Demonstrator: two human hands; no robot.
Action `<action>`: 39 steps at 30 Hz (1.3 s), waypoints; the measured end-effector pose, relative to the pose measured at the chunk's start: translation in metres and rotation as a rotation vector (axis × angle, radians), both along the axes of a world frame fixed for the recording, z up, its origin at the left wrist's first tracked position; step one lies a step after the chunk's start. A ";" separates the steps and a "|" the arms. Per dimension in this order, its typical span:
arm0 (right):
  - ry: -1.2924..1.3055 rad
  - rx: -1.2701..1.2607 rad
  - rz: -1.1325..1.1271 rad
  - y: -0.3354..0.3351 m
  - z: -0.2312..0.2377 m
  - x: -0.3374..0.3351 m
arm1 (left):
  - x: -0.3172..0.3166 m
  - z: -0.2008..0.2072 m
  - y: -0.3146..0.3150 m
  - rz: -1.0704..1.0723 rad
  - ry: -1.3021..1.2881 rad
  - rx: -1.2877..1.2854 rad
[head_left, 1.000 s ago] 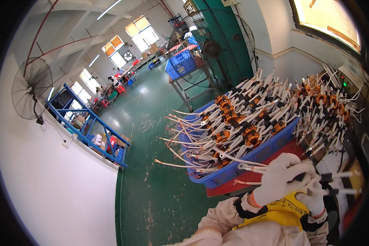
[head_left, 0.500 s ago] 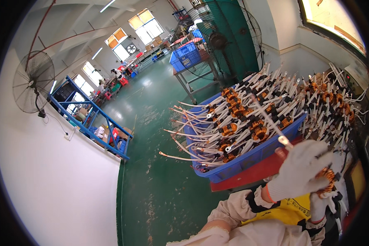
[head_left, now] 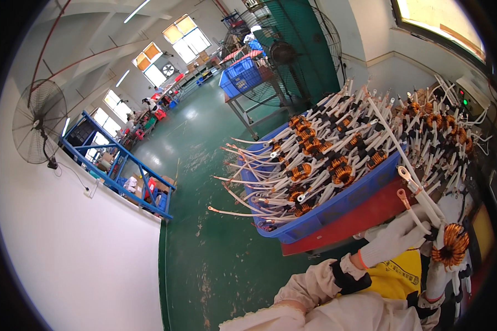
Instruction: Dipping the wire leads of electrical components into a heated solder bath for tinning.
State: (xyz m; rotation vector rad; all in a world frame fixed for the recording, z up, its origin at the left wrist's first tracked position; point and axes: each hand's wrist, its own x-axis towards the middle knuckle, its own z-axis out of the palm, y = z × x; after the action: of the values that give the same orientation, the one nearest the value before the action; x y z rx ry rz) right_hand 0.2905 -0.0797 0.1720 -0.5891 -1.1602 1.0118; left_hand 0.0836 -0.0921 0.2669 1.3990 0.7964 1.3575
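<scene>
Both gloved hands work at the lower right of the head view, close about one copper-wound toroidal inductor (head_left: 450, 247). Its ring lies to the right of the left hand (head_left: 397, 243) and directly above the right hand (head_left: 437, 280), which is the nearer. Left fingers look loosely closed around the white leads (head_left: 424, 201); the right hand's fingers are hidden, so its grip cannot be told. From the ring, the leads' long axis runs up and leftward past the left hand, the large ring-terminal lug (head_left: 405, 172) pointing toward the loaded blue crate (head_left: 315, 225) beyond.
</scene>
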 end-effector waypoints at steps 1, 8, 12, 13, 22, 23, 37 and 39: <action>0.007 0.015 -0.014 -0.002 0.005 -0.002 | 0.002 -0.005 0.000 -0.003 -0.001 -0.003; -0.059 -0.072 -0.050 -0.007 -0.016 0.043 | 0.019 0.001 0.003 0.102 0.277 0.083; -0.573 -0.020 -0.299 -0.018 -0.002 0.043 | 0.039 -0.018 0.014 0.173 0.300 0.222; -0.707 -0.031 -0.370 -0.017 0.002 0.039 | 0.039 -0.018 0.015 0.144 0.344 0.128; -0.331 -0.531 -0.178 -0.017 0.059 0.025 | 0.059 -0.007 0.036 -0.138 0.164 -0.307; -0.353 -0.470 -0.220 -0.015 0.046 0.026 | 0.063 -0.009 0.039 -0.167 0.130 -0.307; -0.367 -0.573 -0.264 -0.028 0.063 0.042 | 0.108 -0.020 0.048 -0.235 -0.007 -0.427; -0.341 -0.567 -0.264 -0.031 0.061 0.043 | 0.103 -0.017 0.048 -0.193 0.119 -0.377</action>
State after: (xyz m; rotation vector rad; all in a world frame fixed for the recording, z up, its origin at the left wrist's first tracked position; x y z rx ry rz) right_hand 0.3331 -0.1109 0.2327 -1.3730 -1.0440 1.0335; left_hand 0.1869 -0.0444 0.2499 1.2277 0.9160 0.9262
